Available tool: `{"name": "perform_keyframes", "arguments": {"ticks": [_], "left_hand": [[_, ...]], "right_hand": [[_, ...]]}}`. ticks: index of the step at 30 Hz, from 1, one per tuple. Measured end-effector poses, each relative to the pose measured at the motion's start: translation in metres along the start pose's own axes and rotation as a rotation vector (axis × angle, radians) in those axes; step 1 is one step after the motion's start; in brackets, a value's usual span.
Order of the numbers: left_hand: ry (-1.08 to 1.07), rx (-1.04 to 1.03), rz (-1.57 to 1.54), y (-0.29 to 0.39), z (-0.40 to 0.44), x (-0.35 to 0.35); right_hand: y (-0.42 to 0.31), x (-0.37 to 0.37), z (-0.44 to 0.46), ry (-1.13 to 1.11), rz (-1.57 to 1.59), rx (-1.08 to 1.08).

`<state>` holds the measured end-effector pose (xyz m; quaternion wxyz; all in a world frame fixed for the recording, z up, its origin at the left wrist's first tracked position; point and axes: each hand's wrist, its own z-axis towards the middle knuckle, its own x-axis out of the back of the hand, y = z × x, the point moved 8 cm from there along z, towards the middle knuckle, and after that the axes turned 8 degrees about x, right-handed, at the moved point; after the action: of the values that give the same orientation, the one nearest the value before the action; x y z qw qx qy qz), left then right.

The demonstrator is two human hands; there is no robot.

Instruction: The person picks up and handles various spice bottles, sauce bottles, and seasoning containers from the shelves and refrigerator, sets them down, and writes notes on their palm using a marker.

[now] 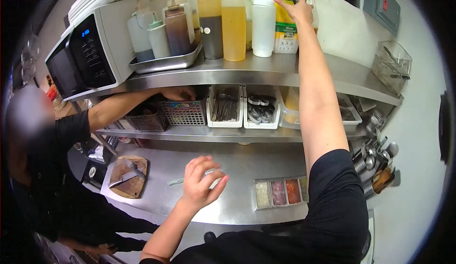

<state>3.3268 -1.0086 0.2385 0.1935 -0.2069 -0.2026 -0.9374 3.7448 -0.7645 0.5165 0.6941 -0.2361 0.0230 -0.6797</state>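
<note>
My right hand (300, 11) is stretched up to the top shelf, thumb and fingers spread in front of an upper yellow tub with a green lid (283, 11). Whether the fingers touch the tub is not clear. Below it sits another green-and-yellow tub (286, 38). A white squeeze bottle (263, 26) stands just left of them, and a yellow-capped bottle (311, 0) is partly hidden behind my hand. My left hand (202, 183) hovers over the steel counter, fingers loosely curled and apart, holding nothing visible. A pale thin strip (175, 182) lies behind it.
A co-worker's hand (179, 93) reaches into a grey basket (185, 113) at left. Cutlery bins (225, 121) sit on the middle shelf. A cutting board (137, 188) with knives and a tray of chopped vegetables (278, 206) rest on the counter. A microwave (107, 45) stands upper left.
</note>
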Motion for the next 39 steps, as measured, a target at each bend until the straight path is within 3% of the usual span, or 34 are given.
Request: {"name": "perform_keyframes", "arguments": {"ticks": [3,9,13,19,24,29,32,34,35,37,39], "left_hand": [[0.015,-0.082,0.016,0.027,0.027,-0.006],[0.057,-0.118,0.033,0.053,0.051,-0.015],[0.051,-0.133,0.046,0.057,0.070,-0.013],[0.160,-0.089,0.012,0.048,0.110,-0.013],[0.210,-0.079,-0.047,0.046,0.116,-0.022],[0.199,-0.063,-0.133,0.051,0.116,-0.039],[0.182,-0.096,-0.132,0.058,0.117,-0.049],[0.174,-0.111,-0.111,0.060,0.117,-0.052],[0.175,-0.106,-0.106,0.060,0.117,-0.052],[0.175,-0.086,-0.096,0.057,0.117,-0.050],[0.167,-0.075,-0.088,0.058,0.115,-0.050]], "right_hand": [[0.001,-0.012,0.007,-0.149,0.047,-0.030],[-0.009,-0.002,0.008,-0.113,0.010,-0.032],[0.019,0.026,0.007,0.059,0.249,-0.177],[0.047,0.126,0.007,0.308,0.390,-0.001],[0.081,0.179,-0.037,0.112,0.150,0.018],[0.145,0.153,-0.088,-0.020,-0.023,-0.067],[0.147,0.148,-0.100,0.000,0.005,-0.013],[0.111,0.165,-0.101,-0.027,-0.278,0.005],[0.093,0.165,-0.100,-0.031,-0.272,0.007],[0.025,0.174,-0.103,0.226,-0.254,0.367],[0.005,0.119,-0.089,-0.054,0.035,0.410]]}}
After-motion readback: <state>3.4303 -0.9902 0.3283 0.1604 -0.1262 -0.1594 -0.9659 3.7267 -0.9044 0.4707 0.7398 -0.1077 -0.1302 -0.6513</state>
